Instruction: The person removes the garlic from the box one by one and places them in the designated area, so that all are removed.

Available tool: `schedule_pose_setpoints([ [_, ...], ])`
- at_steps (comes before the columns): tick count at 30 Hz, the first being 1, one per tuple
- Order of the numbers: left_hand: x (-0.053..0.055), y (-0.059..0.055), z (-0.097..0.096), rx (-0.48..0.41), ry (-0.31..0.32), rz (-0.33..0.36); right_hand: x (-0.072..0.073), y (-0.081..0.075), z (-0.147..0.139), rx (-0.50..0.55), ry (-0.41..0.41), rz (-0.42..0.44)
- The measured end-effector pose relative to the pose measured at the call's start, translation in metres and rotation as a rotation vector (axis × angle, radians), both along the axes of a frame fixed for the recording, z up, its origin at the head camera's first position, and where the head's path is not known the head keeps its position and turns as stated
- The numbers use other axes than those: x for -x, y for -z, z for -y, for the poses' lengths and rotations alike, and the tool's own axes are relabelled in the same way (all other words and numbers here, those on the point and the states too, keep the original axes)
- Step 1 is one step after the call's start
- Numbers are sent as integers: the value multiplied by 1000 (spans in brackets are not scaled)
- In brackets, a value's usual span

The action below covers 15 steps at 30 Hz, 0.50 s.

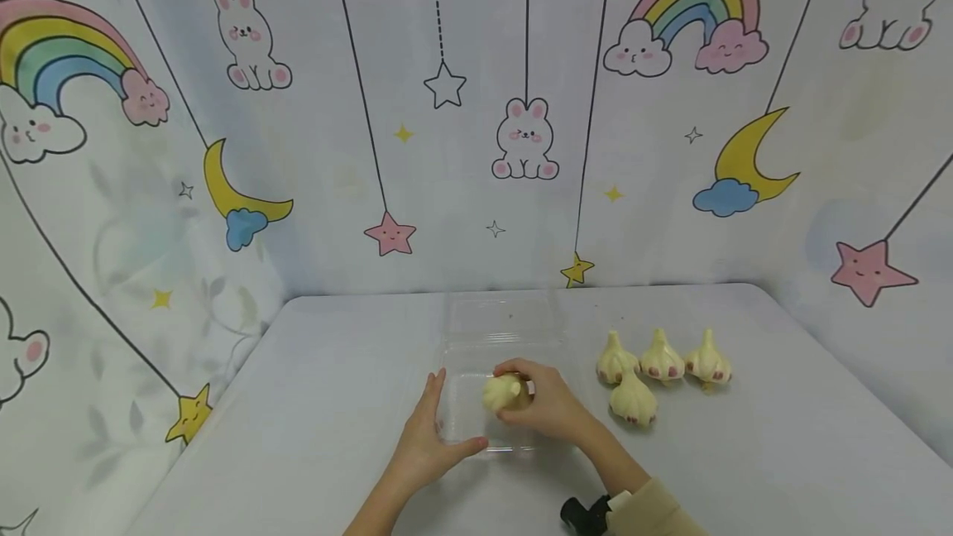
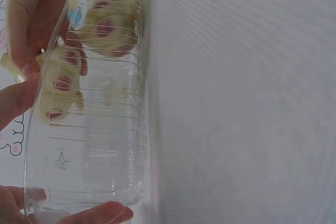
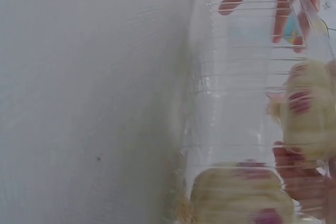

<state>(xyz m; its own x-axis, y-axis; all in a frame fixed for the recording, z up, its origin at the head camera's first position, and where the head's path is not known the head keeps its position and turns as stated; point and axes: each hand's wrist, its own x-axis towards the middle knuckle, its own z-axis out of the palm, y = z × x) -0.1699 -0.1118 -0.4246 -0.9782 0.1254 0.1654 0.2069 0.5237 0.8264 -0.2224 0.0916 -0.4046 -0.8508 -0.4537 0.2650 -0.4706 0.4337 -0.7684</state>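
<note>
My right hand (image 1: 547, 402) holds a pale garlic bulb (image 1: 501, 393) by its sides, over the clear plastic container (image 1: 465, 428). The left hand (image 1: 430, 441) rests at the container's near left corner, thumb and fingers spread along its walls. In the left wrist view, the held garlic bulb (image 2: 62, 85) has purple-red patches and hangs above the container's floor. Lower down, another garlic bulb (image 2: 110, 30) shows through the clear wall; the right hand hides it in the head view. It seems to lie inside the container.
Right of the container, several garlic bulbs (image 1: 661, 356) stand on the white table (image 1: 335, 370), one bulb (image 1: 634, 400) nearer than the others. The container's clear lid (image 1: 506, 317) lies folded back behind it. A patterned cloth (image 1: 462, 172) hangs at the back.
</note>
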Motion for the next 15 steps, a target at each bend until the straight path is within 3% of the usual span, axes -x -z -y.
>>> schedule_pose_setpoints([
  [15,-1,-3,0,17,-5,6,-8,-6,-16,83,61,35],
])
